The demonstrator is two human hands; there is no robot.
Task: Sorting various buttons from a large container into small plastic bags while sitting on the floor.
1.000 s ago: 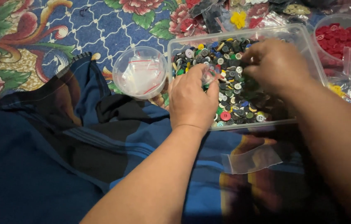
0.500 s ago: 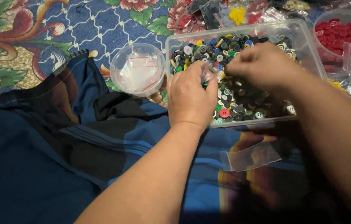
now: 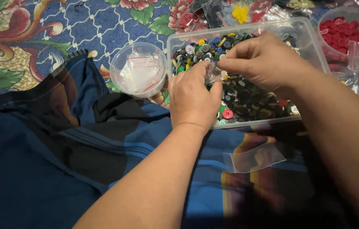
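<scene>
Both forearms bare, no sleeves; left hand point(image 3: 194, 99) and right hand point(image 3: 268, 63) without rings or gloves.

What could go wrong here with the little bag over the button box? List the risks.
1. The left hand and right hand pinch a small clear bag between them above the clear box of mixed buttons; a slip would likely drop it among them.
2. The box sits partly on striped cloth, so leaning on it could tip it.
3. A spare clear bag lies loose on the cloth and could slide off.
</scene>
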